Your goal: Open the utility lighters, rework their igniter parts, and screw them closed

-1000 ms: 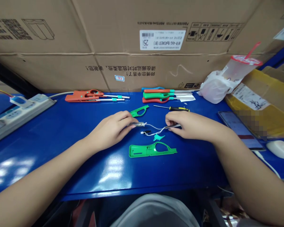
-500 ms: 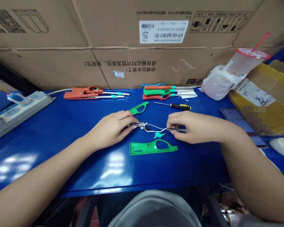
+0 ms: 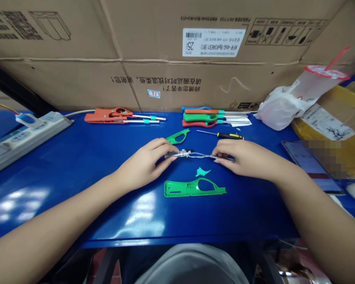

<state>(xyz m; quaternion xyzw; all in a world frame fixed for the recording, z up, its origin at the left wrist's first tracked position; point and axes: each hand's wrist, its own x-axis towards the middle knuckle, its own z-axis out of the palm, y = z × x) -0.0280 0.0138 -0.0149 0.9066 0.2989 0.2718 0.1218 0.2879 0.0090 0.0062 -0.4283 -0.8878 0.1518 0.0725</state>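
My left hand (image 3: 146, 161) pinches a small clear lighter insert (image 3: 179, 154) with thin white wires (image 3: 198, 155) running from it. My right hand (image 3: 239, 157) pinches the metal tube (image 3: 223, 158) at the wires' other end. Both hands hover just above the blue table (image 3: 77, 165), with the wires pulled nearly straight between them. Below them lies a green handle shell half (image 3: 192, 187) and a small teal trigger piece (image 3: 202, 172). Another green handle half (image 3: 178, 137) lies just behind my left hand.
A yellow-handled screwdriver (image 3: 221, 135) lies behind my right hand. Orange lighters (image 3: 118, 116) and a stack of coloured lighters (image 3: 210, 117) line the back. Cardboard boxes (image 3: 165, 51) form a wall. A power strip (image 3: 20, 132) sits left; a phone (image 3: 312, 165), bag and cup (image 3: 286, 102) right.
The wires that sagged between my hands are now drawn nearly straight. Both hands shifted slightly to the right, and the teal piece now lies clear of the wires.
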